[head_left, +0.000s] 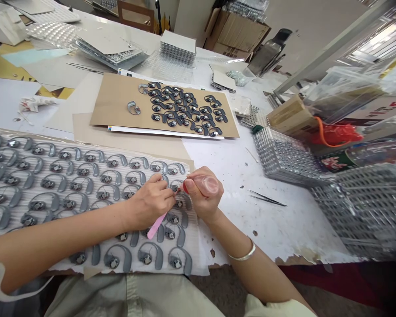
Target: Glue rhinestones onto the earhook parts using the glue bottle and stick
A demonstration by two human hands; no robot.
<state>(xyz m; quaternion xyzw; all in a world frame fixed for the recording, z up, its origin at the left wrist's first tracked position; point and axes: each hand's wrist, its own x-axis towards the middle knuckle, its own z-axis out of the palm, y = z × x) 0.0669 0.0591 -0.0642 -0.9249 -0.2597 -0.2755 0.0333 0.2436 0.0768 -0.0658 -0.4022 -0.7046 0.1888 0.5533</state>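
Observation:
My left hand (153, 196) is closed around a slim pink tool (156, 226). Its flat end sticks out below the fingers, and its working tip is hidden. In my right hand (204, 202) is a small translucent squeeze bottle (207, 185), tilted so its red nozzle (185, 186) points left toward my left fingers. Both hands meet over the right side of rows of grey ear-hook earphone parts (147, 258). These parts, with round metallic pieces and thin wires, lie on a white foam sheet (201, 259). The part under the nozzle is mostly covered by my fingers.
Behind the sheet, a brown cardboard (119, 94) carries many darker ear-hook parts (181, 105). Black tweezers (267, 199) lie right of my right hand. Stacked silvery blister trays (284, 154) and a wire-like rack (363, 207) line the right side. A grey bottle (270, 50) stands behind.

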